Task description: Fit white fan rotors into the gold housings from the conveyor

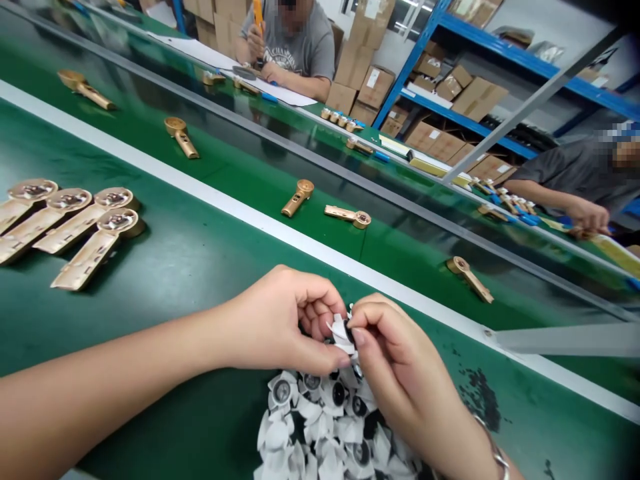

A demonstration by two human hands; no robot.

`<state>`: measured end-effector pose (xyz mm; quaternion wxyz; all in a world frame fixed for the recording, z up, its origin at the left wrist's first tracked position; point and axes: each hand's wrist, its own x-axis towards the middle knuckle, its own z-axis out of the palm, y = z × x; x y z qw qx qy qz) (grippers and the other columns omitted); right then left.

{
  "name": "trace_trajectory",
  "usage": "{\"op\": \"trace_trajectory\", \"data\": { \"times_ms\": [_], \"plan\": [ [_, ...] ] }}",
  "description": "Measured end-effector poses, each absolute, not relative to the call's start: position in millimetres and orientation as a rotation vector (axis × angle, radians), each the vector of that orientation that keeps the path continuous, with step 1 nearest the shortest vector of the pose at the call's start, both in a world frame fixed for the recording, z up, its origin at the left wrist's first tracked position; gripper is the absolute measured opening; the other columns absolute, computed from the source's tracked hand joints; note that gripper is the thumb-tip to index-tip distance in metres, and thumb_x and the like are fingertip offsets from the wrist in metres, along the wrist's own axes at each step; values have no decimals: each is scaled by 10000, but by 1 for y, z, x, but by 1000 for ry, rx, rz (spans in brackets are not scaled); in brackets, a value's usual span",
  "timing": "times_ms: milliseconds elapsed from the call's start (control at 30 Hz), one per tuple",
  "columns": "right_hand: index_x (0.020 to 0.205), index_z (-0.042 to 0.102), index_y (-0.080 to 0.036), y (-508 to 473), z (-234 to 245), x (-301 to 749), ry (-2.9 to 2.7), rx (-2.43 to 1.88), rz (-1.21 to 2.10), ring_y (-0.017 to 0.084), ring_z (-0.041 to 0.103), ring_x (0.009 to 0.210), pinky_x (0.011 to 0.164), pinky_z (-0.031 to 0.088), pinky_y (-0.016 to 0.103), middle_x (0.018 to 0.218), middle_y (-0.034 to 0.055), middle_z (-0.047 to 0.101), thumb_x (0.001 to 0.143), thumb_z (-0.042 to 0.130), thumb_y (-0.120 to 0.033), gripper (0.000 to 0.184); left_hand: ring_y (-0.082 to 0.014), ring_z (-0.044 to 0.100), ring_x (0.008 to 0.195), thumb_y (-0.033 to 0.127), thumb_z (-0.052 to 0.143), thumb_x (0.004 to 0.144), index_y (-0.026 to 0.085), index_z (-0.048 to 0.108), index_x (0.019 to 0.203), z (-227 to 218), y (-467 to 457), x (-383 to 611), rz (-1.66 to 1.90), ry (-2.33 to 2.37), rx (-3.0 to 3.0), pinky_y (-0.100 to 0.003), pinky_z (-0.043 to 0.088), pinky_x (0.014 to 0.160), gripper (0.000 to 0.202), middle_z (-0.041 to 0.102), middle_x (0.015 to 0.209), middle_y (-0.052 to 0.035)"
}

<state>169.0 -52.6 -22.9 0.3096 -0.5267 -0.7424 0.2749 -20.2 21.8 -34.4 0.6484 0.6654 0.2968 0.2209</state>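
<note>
Between my two hands is a small white fan blade [342,333] with a dark centre. My left hand [295,320] grips its white blades between thumb and fingers. From the other side, my right hand [395,353] pinches at the dark centre with thumb and forefinger; whether a separate small part sits in that pinch is hidden. Just below both hands lies a heap of similar white fan blades [320,427], some showing round dark or metallic hubs. Part of the heap is covered by my right hand.
Gold fan housings [95,240] lie grouped on the green table at left. Several others, such as one gold housing [299,197], rest on the green belt beyond a white strip [225,200]. A metal bar [565,339] juts in at right. Two people sit across the line.
</note>
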Motion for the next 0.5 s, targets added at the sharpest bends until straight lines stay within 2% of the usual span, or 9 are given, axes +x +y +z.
{"op": "trace_trajectory", "data": {
  "times_ms": [500],
  "plan": [
    [898, 549, -242, -56, -26, 173, -1902, -1412, 715, 119, 571, 761, 655, 468, 238, 856, -15, 583, 956, 491, -125, 143, -117, 627, 653, 230, 848, 618, 160, 694, 834, -37, 20, -17, 512, 656, 1377, -218, 533, 620, 274, 681, 713, 9]
  ]
}}
